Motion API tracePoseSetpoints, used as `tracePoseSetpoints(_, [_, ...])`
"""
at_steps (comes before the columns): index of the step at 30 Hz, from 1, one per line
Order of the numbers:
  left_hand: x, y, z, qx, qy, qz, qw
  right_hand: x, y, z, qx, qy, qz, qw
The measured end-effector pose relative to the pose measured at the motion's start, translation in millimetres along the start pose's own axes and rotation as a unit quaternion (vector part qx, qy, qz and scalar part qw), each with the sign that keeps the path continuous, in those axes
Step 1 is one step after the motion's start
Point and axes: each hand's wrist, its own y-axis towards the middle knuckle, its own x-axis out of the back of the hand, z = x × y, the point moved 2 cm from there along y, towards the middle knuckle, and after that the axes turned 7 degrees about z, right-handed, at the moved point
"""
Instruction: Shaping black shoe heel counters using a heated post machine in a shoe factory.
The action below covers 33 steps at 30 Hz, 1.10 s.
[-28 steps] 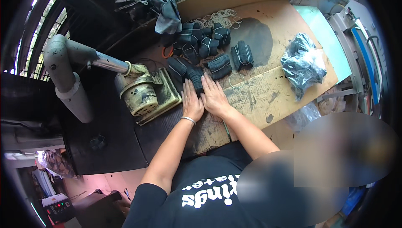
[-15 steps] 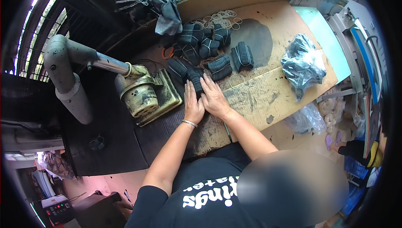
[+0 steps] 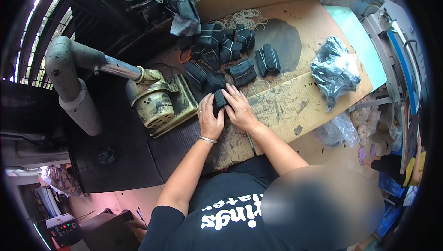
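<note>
A short stack of thin black pieces lies on the cardboard between my two hands. From its left side my left hand holds it, with fingers bent and the thumb close to the near end. My right hand grips the opposite side, its fingertips over the top edge. Just beyond are loose black pieces, partly hidden by my fingers. Black bundles tied with pale bands surround them: one bundle close by, another bundle to its right, and several heaped farther back. A single rubber band lies right of my right hand.
A dirty cream suction hood with a grey pipe stands at left. Rubber bands are piled at the back, near orange-handled scissors. A clear plastic bag of black pieces sits at right. Another person's foot shows far right.
My hands have moved slightly apart from their flat, pressed-together pose. Their fingers are now bent around the short black stack, which shows between them, apart from the pieces beyond.
</note>
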Motion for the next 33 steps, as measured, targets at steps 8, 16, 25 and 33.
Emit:
tracePoseSetpoints(8, [30.6, 4.6, -1.0, -0.028, -0.022, 0.073, 0.997, 12.2, -10.5, 12.1, 0.019, 0.022, 0.033, 0.999])
tracePoseSetpoints(16, [42.4, -66.7, 12.4, 0.028, -0.099, 0.154, 0.983, -12.9, -49.2, 41.0, 0.04, -0.017, 0.168, 0.985])
tracePoseSetpoints(25, [17.3, -76.4, 12.5, 0.058, -0.054, 0.164, 0.983, -37.7, -54.8, 46.8, 0.019, -0.003, 0.111, 0.994])
tracePoseSetpoints(33, [75.3, -31.3, -23.4, -0.024, 0.007, 0.206, 0.978, -38.3, -56.9, 41.8, 0.01, -0.05, 0.122, 0.991])
